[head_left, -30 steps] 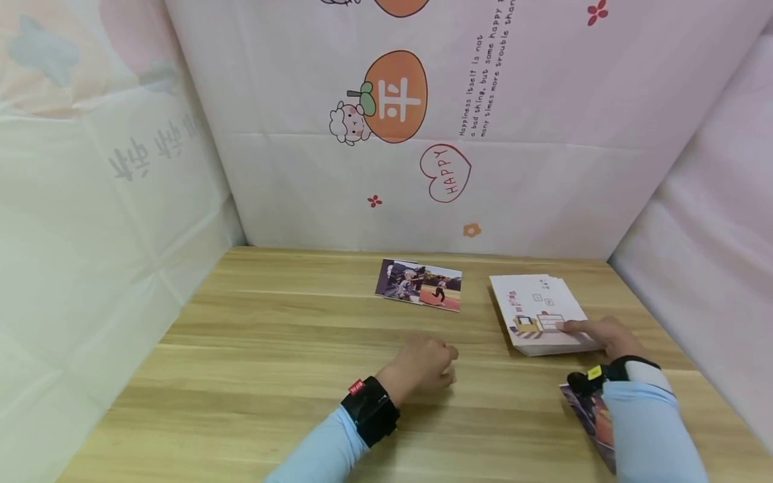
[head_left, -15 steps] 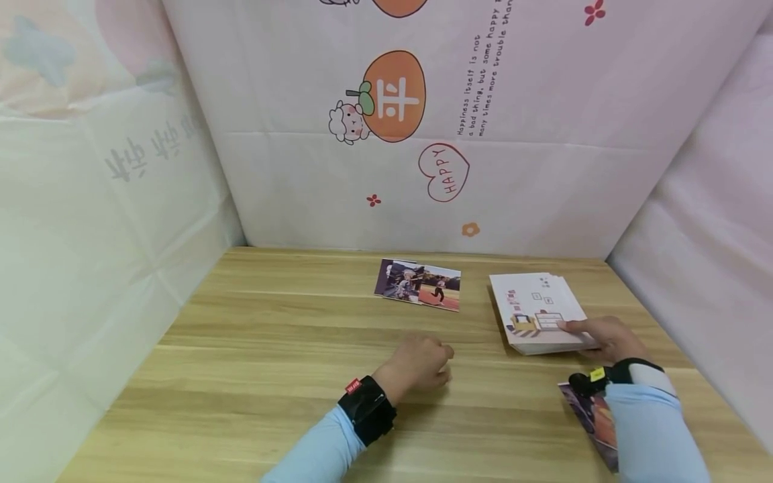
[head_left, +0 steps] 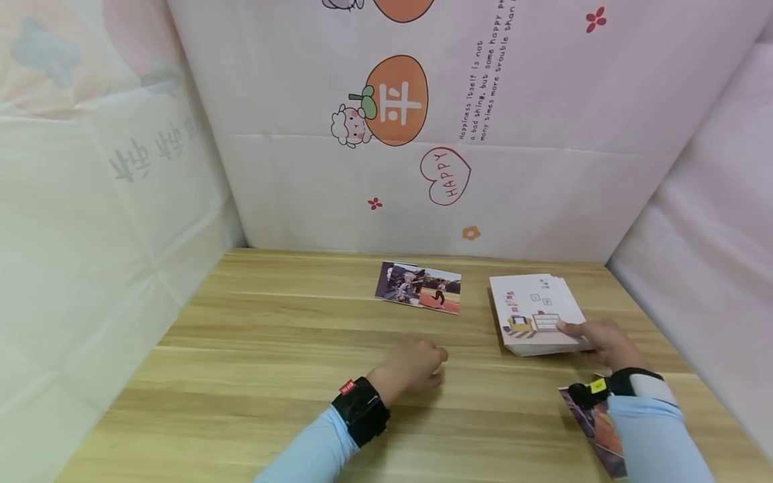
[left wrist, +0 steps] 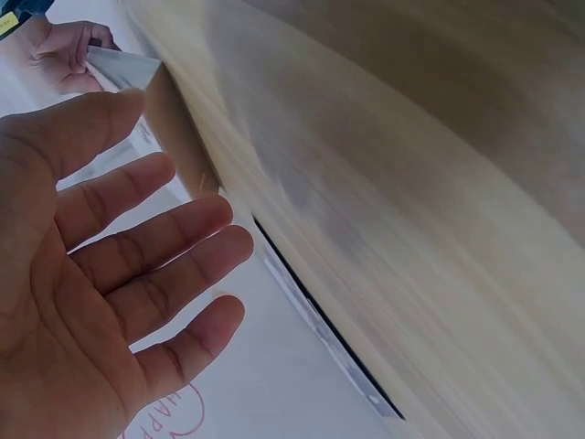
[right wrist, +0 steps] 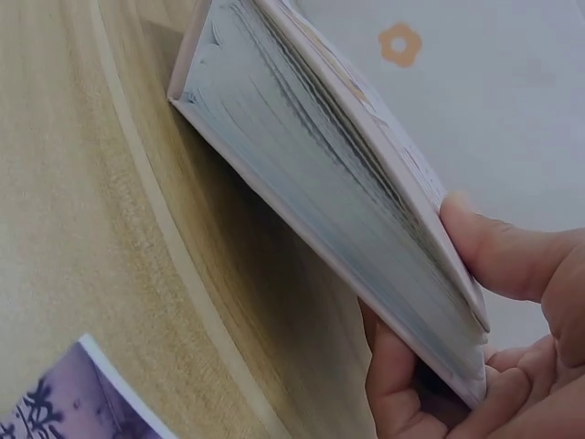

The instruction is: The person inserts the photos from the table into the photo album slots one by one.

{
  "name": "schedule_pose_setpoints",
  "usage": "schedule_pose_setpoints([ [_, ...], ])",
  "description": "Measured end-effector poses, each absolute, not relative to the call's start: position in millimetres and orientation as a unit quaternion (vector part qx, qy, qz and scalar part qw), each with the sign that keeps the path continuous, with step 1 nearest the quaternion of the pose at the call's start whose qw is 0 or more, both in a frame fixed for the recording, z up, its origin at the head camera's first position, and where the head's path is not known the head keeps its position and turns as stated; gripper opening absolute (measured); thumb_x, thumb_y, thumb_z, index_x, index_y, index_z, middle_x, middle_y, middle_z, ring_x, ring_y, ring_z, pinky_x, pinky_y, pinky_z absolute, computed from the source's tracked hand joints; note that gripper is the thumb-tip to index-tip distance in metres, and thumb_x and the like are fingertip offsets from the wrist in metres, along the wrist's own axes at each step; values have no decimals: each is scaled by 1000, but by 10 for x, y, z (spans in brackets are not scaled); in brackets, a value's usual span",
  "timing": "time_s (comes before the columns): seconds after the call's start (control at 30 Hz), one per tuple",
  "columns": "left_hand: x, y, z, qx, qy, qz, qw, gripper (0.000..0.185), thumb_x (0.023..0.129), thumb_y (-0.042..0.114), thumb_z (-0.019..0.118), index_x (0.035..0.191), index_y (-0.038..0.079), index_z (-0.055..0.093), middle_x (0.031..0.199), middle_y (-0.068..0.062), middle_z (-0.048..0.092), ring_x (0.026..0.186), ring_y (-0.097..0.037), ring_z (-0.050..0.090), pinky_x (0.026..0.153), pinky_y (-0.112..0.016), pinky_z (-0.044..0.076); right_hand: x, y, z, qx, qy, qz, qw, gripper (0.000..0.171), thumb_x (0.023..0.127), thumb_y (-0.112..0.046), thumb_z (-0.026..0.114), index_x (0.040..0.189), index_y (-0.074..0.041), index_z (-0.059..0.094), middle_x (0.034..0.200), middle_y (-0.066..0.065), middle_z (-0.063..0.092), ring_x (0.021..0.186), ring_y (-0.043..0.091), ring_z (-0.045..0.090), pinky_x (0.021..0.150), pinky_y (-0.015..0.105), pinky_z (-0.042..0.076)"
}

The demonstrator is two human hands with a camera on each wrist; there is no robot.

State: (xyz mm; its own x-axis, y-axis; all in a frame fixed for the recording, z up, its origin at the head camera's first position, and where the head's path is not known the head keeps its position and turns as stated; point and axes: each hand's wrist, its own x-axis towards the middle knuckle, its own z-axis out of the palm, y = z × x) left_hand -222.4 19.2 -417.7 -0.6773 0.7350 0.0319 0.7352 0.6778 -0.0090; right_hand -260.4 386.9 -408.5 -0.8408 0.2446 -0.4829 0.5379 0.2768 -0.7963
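A thick pocket photo album point(head_left: 531, 302) with a white illustrated cover lies at the right of the table. My right hand point(head_left: 610, 343) grips its near right corner. In the right wrist view the thumb point(right wrist: 498, 251) presses on the top cover and curled fingers point(right wrist: 393, 375) reach under the bottom one, with the album's page edges point(right wrist: 320, 183) between them. That side of the album is raised above the wood. My left hand point(head_left: 410, 369) hovers low over the table's middle, holding nothing; its fingers point(left wrist: 174, 242) are spread and slightly bent in the left wrist view.
Overlapping photos lie at the back of the wooden table point(head_left: 272, 349): one of a costumed figure point(head_left: 403, 285) and one of a runner point(head_left: 441, 292). A purple-orange photo point(head_left: 594, 429) lies partly under my right forearm. Printed cloth point(head_left: 302, 194) walls the back and both sides.
My left hand has drifted slightly left and toward me. The right hand keeps its grip on the photo album, which stays nearly in the same place. The loose photos have not moved.
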Motion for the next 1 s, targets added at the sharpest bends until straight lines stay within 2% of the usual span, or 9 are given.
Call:
schedule_pose_setpoints([
  [0.13,-2230,144,-4209,-395,-918,-4,25,19,86,25,64,102,16,68,88,3,64,75,-9,57,68,-22,45,-2608,3876,-4106,245,767,-579,127,90,76,-22,77,131,21,21,97,20,50,75,22,54,68,37,49],
  [0.27,-2239,113,-4214,-397,-917,-16,31,19,86,24,64,102,15,68,88,2,64,70,-8,55,64,-21,44,-2610,3872,-4133,254,754,-593,121,86,80,-20,74,133,20,19,97,18,49,74,21,53,68,37,50],
  [0.43,-2251,52,-4176,-390,-920,-33,19,23,86,25,65,106,13,66,96,1,65,82,-11,60,70,-23,46,-2578,3751,-4133,249,736,-622,103,88,78,-24,76,134,18,22,89,11,53,71,18,55,68,36,51],
  [0.57,-2250,-31,-4136,-382,-923,-33,15,25,86,26,65,107,13,66,99,1,64,88,-12,61,75,-26,47,-2549,3590,-4103,215,711,-662,100,69,78,-22,75,122,15,35,78,4,57,70,16,56,69,36,51],
  [0.67,-2243,-98,-4105,-376,-926,-27,21,25,86,27,65,108,14,66,101,1,65,89,-14,61,76,-30,48,-2522,3453,-4091,188,693,-688,109,54,83,-19,71,114,10,39,80,4,56,71,15,56,70,36,51],
  [0.73,-2238,-148,-4093,-373,-927,-27,26,25,86,26,65,107,14,66,101,1,65,89,-15,62,75,-31,48,-2500,3350,-4094,175,683,-700,117,49,85,-18,68,114,9,38,85,5,54,73,15,56,71,35,50],
  [0.87,-2230,-276,-4103,-375,-926,-29,33,25,85,25,66,106,13,67,98,0,66,86,-14,62,73,-28,48,-2428,3131,-4113,152,673,-713,127,51,87,-18,65,118,11,37,88,6,55,75,15,58,73,34,50],
  [1.0,-2221,-445,-4149,-377,-925,-38,37,25,84,24,66,105,11,67,97,-2,66,84,-14,62,73,-26,48,-2329,2922,-4125,137,671,-717,132,53,88,-19,65,121,12,40,84,5,63,76,16,62,73,34,51],
])
